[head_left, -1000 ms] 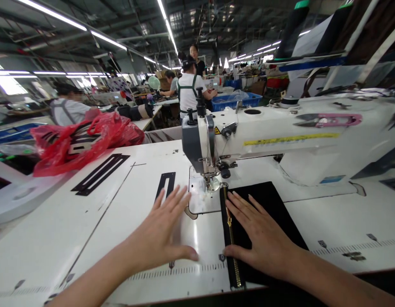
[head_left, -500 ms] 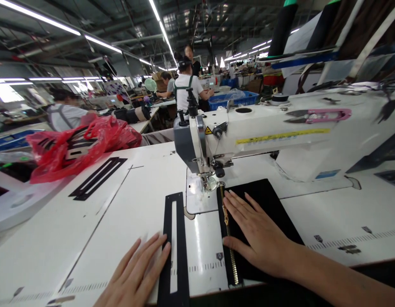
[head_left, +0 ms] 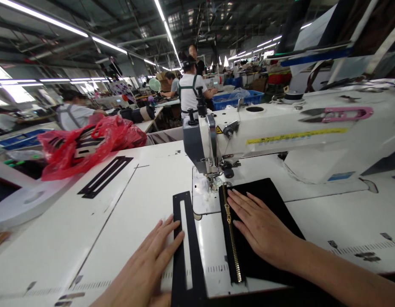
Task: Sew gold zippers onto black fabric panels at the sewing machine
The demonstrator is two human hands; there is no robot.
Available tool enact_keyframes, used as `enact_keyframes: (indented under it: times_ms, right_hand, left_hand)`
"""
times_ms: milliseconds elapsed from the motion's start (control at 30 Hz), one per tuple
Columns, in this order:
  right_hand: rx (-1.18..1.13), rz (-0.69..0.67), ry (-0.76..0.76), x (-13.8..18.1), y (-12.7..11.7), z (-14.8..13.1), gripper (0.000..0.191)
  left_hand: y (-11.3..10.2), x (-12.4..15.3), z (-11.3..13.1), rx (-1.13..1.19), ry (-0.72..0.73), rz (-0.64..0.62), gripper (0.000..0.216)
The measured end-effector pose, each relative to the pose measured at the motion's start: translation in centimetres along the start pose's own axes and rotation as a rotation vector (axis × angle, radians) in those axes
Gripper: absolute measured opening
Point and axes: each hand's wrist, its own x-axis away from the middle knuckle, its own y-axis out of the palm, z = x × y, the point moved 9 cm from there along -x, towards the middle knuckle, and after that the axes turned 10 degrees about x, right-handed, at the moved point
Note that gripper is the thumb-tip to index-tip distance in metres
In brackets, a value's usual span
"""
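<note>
My left hand [head_left: 149, 258] is open, its fingertips resting on the left edge of a black strip [head_left: 196, 260] that has a long slot cut through it. My right hand [head_left: 264, 232] lies flat, fingers stretched, on a black fabric piece [head_left: 269, 194]. Along the left edge of that fabric runs a gold-toothed zipper [head_left: 234, 249] with a gold pull near its upper part. The zipper's upper end is close in front of the presser foot of the sewing machine [head_left: 213, 183]. White tabletop separates the strip from the fabric.
Two more slotted black strips [head_left: 104, 177] lie overlapped on the left of the table [head_left: 136, 196], near a red plastic bag [head_left: 120, 136] and a white roll [head_left: 34, 202]. Pink-handled thread snips [head_left: 347, 114] rest on the machine arm. Co-workers sit beyond.
My right thumb has drawn in off the zipper toward my fingers, leaving the pull uncovered. My left fingers reach slightly further over the slotted strip. The whole view has shifted a little.
</note>
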Motion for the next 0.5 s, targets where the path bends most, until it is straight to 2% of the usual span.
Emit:
enact_keyframes:
  times_ms: [67,167,500]
  right_hand:
    - [0.002,0.008,-0.004,-0.1,0.0,-0.1,0.048]
    - [0.006,-0.007,0.003,-0.1,0.3,-0.2,0.048]
    - [0.004,-0.065,0.019,-0.2,0.2,-0.3,0.052]
  left_hand:
    - [0.2,0.1,-0.9,0.02,-0.067,0.052,0.054]
    - [0.8,-0.3,-1.9,0.032,-0.092,0.106,0.041]
    - [1.1,-1.8,-3.4,0.037,-0.101,0.114,0.038]
